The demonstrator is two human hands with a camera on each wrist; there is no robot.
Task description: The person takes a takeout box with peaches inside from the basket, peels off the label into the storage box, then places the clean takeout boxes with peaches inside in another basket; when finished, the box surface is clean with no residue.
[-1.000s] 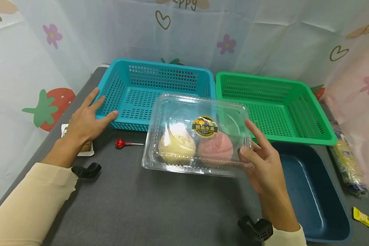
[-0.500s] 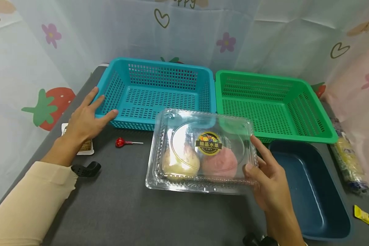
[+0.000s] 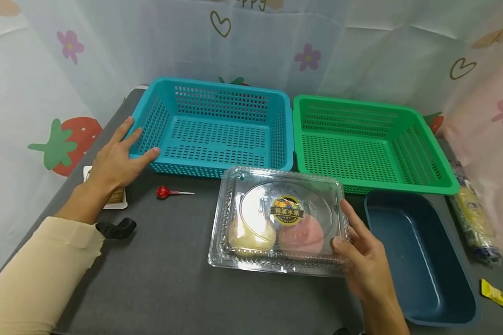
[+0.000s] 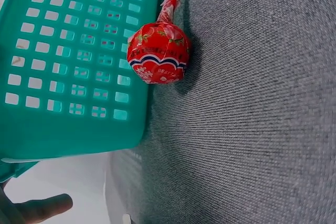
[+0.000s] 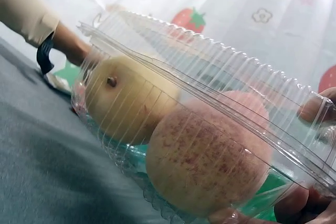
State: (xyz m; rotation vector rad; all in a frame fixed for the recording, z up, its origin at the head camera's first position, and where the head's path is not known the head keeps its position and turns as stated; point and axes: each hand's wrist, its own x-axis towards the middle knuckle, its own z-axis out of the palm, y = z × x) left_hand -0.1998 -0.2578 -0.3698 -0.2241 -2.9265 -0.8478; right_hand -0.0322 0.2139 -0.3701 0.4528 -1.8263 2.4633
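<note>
My right hand (image 3: 366, 256) grips the right end of a clear plastic fruit box (image 3: 276, 186), thumb over the lid's edge. Inside sit a pale yellow round fruit (image 3: 251, 239) and a pink one (image 3: 302, 237); the right wrist view shows the yellow fruit (image 5: 131, 98) with a stem and the pink fruit (image 5: 210, 156) speckled. A round gold and black label (image 3: 287, 210) marks the lid. The box is held in front of the blue basket (image 3: 218, 165). My left hand (image 3: 115, 160) rests with spread fingers at that basket's left front corner.
A red-wrapped lollipop (image 3: 163, 192) lies before the blue basket. Under my left wrist is a small white-edged packet (image 3: 117, 200). A green basket (image 3: 377, 184) and a dark blue tub (image 3: 419, 260) stand right, beside a long clear-wrapped pack (image 3: 475, 218) and a yellow wrapped candy (image 3: 496, 295).
My right hand has brought the fruit box nearer to me and slightly right, off the blue basket's front rim. My left hand stays at the basket corner.
</note>
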